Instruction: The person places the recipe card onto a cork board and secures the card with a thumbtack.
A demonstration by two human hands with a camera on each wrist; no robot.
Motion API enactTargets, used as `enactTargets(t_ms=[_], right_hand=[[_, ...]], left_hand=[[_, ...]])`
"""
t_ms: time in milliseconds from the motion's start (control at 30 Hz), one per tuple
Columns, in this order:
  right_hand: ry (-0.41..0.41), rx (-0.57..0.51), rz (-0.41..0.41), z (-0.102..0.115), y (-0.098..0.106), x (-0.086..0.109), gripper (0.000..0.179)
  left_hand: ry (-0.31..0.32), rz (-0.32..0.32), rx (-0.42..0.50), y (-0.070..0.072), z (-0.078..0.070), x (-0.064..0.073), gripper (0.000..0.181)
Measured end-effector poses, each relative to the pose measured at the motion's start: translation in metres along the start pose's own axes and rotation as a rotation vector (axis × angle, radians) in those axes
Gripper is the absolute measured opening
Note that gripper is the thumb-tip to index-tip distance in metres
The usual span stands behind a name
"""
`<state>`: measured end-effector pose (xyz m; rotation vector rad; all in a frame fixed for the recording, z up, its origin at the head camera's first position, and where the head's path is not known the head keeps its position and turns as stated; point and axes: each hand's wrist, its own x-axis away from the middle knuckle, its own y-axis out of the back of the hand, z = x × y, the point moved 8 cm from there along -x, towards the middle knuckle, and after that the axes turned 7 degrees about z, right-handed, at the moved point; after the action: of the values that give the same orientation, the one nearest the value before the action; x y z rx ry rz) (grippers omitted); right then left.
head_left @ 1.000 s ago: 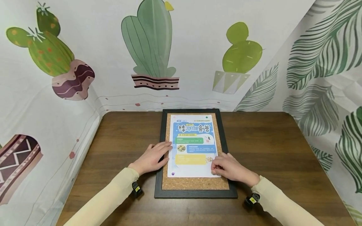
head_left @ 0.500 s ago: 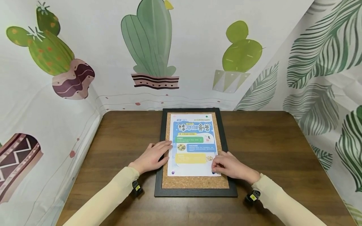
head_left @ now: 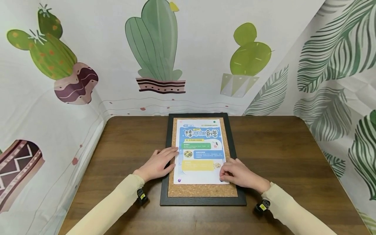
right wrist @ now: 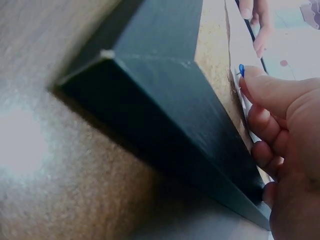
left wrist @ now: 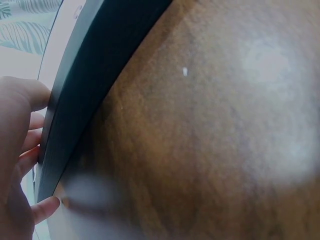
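A printed poster (head_left: 202, 176) lies on a cork board (head_left: 202, 190) with a black frame (head_left: 202, 201). My right hand (head_left: 238, 173) is over the poster's lower right corner, its fingers curled. In the right wrist view, thumb and forefinger pinch a blue push pin (right wrist: 242, 70), its needle side toward the paper. My left hand (head_left: 158, 164) rests across the left side of the frame, fingers extended, fingertips on the poster's left edge. A purple push pin (head_left: 179, 180) sits in the lower left corner, a green one at the upper right and a pale pink one at the upper left.
The board lies on a brown wooden table (head_left: 273, 147), its top end at the table's far edge. Behind and at both sides hangs a white cloth (head_left: 202, 58) printed with cacti and leaves. Both wrists wear small black cameras.
The right fingertips have shifted slightly at the poster's lower right corner, and a bit of the dark blue pin now shows under them. The left hand and the board stay in place.
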<state>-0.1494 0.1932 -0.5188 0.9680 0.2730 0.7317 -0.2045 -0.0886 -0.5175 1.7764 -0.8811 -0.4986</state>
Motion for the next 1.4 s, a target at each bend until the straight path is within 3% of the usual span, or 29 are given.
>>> enactTargets(t_ms=[667, 1033, 1400], right_hand=[[0.039, 0.033, -0.003, 0.0043, 0.0027, -0.0016, 0.018], [0.015, 0.038, -0.002, 0.0041, -0.0004, -0.0019, 0.020], [0.072, 0.075, -0.040, 0.0081, 0.0011, -0.0017, 0.022]], left_hand=[[0.008, -0.002, 0.000, 0.0022, -0.0002, 0.0008, 0.053], [0.005, -0.001, -0.008, 0.0017, 0.0001, -0.0001, 0.053], [0.004, -0.005, -0.003, 0.0004, 0.0013, -0.0002, 0.053]])
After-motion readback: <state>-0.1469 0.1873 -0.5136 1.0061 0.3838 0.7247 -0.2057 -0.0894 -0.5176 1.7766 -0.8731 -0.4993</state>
